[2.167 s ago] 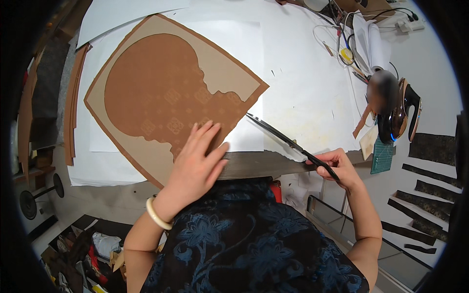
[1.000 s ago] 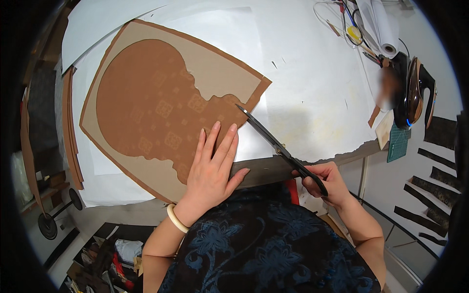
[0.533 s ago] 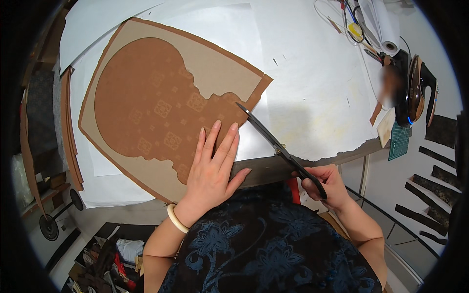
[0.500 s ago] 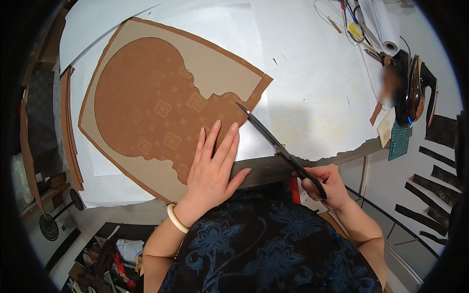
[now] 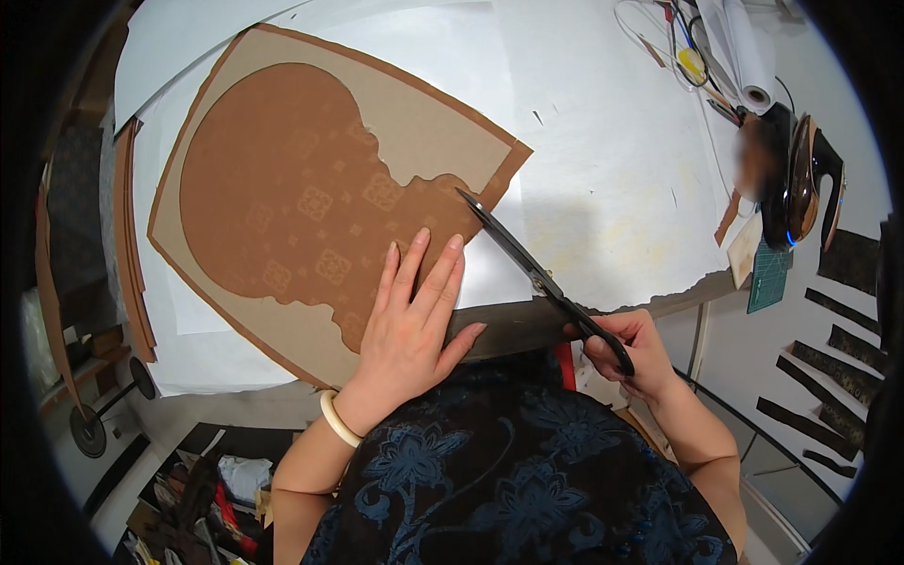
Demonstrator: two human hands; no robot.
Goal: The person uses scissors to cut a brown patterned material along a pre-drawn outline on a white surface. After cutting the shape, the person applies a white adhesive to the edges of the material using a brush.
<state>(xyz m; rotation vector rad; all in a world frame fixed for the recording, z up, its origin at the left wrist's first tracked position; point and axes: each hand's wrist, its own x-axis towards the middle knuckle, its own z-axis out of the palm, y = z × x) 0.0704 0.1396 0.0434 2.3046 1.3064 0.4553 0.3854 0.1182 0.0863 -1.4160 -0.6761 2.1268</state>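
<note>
A brown patterned fabric piece [image 5: 273, 160], rounded at its far left and wavy-edged, lies on a beige panel with brown borders [image 5: 438, 118]. My left hand [image 5: 407, 315] rests flat on the brown fabric near its front edge, fingers spread, thumb out to the right. A cream bangle [image 5: 337, 421] circles that wrist. In my right hand [image 5: 642, 350] are long black scissors [image 5: 523, 259], gripped by the handles beyond the table's front edge. Their blades point up and left, with the tips over the brown fabric near its right corner. The blades look close together.
White paper [image 5: 603, 113] covers the table, with a dark ragged-edged strip [image 5: 527, 328] along its front. At the right stand an iron [image 5: 802, 184] and a green cutting mat [image 5: 770, 278]. A paper roll [image 5: 739, 56] and cables lie at the back right. Dark strips [image 5: 815, 428] hang at the far right.
The whole view has shifted slightly. My left hand stays flat on the fabric, and the scissors keep nearly the same place over its right corner.
</note>
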